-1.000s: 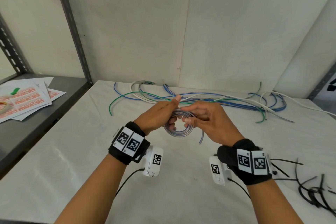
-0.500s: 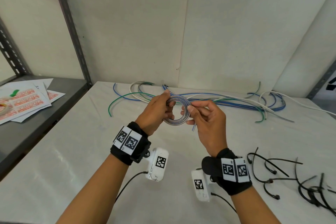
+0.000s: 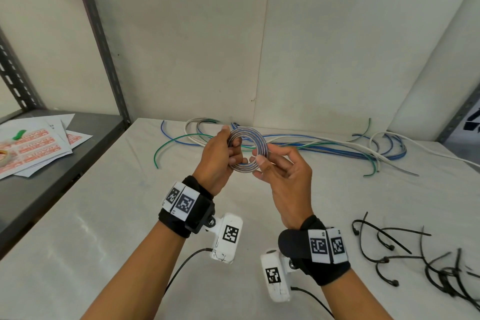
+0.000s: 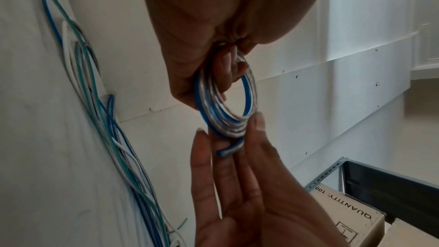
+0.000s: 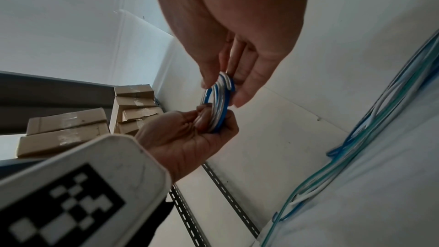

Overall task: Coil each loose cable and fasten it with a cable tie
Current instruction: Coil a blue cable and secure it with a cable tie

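A small coil of blue-and-silver cable [image 3: 248,148] is held upright above the white table [image 3: 104,228], between both hands. My left hand [image 3: 232,139] grips the coil's left side, with its fingers curled through the ring. On the lower right side my right hand [image 3: 265,156] pinches the coil between thumb and fingers. In the left wrist view the cable's cut end [image 4: 228,151] lies under the right thumb, against the coil [image 4: 225,104]. The right wrist view shows the coil [image 5: 219,100] edge-on. Black cable ties [image 3: 415,254] lie on the table at the right.
Several loose blue, green and white cables [image 3: 324,145] lie along the table's back by the wall. A grey shelf [image 3: 65,184] at the left holds printed papers [image 3: 33,148], next to a metal upright [image 3: 104,47]. Cardboard boxes [image 5: 71,129] show in the wrist views.
Both hands have lifted the coil and tipped it upright towards me. The loose tail that hung below the coil is now tucked against it. My right wrist has dropped and turned palm-in.
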A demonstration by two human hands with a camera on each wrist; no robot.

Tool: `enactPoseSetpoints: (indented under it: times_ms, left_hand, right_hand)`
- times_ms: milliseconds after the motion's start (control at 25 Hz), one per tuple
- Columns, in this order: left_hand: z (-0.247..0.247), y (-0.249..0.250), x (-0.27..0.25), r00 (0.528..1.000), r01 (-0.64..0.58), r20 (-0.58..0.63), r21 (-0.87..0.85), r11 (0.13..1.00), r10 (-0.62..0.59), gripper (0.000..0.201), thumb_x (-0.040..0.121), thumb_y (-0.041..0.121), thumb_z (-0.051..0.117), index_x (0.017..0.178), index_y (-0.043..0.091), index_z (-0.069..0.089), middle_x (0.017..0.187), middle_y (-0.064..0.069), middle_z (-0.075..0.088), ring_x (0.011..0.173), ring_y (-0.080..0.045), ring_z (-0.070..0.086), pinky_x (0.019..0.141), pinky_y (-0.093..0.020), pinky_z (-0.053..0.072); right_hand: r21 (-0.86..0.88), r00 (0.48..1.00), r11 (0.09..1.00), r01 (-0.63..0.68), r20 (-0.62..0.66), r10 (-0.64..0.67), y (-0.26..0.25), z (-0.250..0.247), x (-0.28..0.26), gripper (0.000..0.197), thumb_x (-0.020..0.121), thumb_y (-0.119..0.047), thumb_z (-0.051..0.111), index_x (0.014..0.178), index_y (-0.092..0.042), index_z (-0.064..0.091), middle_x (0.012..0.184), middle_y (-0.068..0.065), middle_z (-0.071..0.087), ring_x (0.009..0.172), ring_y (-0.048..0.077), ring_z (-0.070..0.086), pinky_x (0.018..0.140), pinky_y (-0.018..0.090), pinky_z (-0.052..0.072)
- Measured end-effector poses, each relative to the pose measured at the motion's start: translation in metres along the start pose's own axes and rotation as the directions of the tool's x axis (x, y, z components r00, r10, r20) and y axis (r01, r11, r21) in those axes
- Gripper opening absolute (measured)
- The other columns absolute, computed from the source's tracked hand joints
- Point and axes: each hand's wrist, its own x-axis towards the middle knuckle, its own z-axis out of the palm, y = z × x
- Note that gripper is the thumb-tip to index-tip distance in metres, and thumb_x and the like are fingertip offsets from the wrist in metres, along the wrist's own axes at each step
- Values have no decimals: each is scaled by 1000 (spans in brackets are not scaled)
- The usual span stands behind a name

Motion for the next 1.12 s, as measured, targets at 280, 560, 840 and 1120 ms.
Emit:
enactPoseSetpoints:
  times_ms: [280, 560, 840, 1120]
  left_hand:
    - [6, -2, -5, 999, 9, 31, 27, 1000, -9, 53, 109, 37, 28, 76, 7, 57, 53, 0, 47, 49, -15, 44, 64, -31, 41]
    - [-8, 2, -8, 975, -64, 203, 649, 758, -91, 64, 107, 48, 29, 74, 4, 62, 56, -7, 57, 51, -23, 56, 75, -47, 57]
    - [-5, -7, -8, 975, -18, 185, 616, 788, -122, 50, 108, 35, 34, 66, 12, 48, 60, -2, 40, 50, -15, 41, 66, -35, 50]
    - [-2, -4, -7, 993, -34, 112, 499, 866, -25, 47, 109, 32, 33, 70, 10, 47, 64, -4, 39, 48, -13, 38, 63, -35, 44]
  right_hand:
    - [8, 999, 999, 41, -33, -41, -6, -8, 10, 17, 83, 9, 73, 91, -4, 64, 91, 11, 78, 78, 20, 75, 69, 29, 60]
    - [-404, 911, 910, 92, 403, 86, -17, -38, 27, 21, 83, 1, 78, 96, -15, 74, 90, 6, 79, 81, 22, 76, 79, 31, 59]
    - [-402, 909, 906, 136, 413, 47, -15, -38, 26, 20, 91, -1, 69, 110, -4, 73, 97, 6, 78, 80, 21, 76, 77, 27, 59]
    - [-290, 987, 947, 136, 125, -103, -1, -18, 7, 9, 91, -7, 71, 93, -8, 62, 90, 8, 77, 84, 21, 76, 79, 38, 60]
